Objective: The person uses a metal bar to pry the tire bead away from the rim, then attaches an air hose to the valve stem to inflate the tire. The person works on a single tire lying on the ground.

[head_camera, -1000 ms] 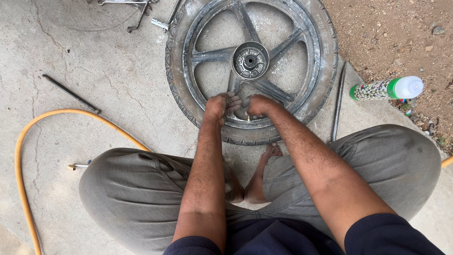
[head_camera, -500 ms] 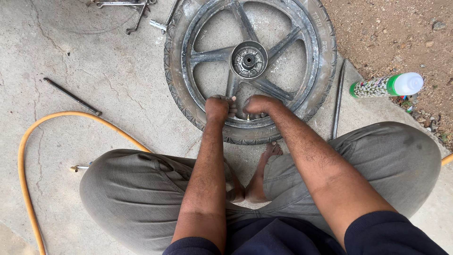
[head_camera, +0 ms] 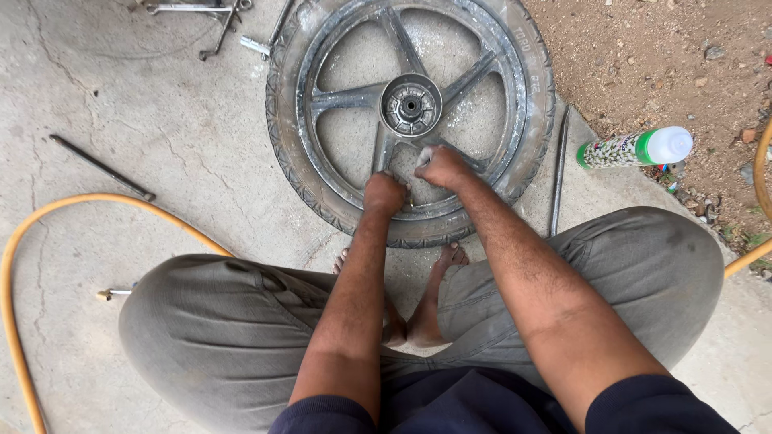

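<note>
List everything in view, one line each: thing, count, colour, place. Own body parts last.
wheel with tyre: 1, grey-black, flat on concrete, top centre
hose: 1, orange, curving at left
metal rod: 1, dark, left of wheel
tyre lever: 1, dark, right of wheel
spray can: 1, green-white, on dirt at right
metal tools: several, grey, top edge
feet: 2, bare, below wheel
left hand: fist on rim
right hand: on spoke

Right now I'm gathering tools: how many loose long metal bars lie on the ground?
2: one dark bar on the concrete left of the wheel, another bar beside its right edge. Others may lie out of view.
</note>
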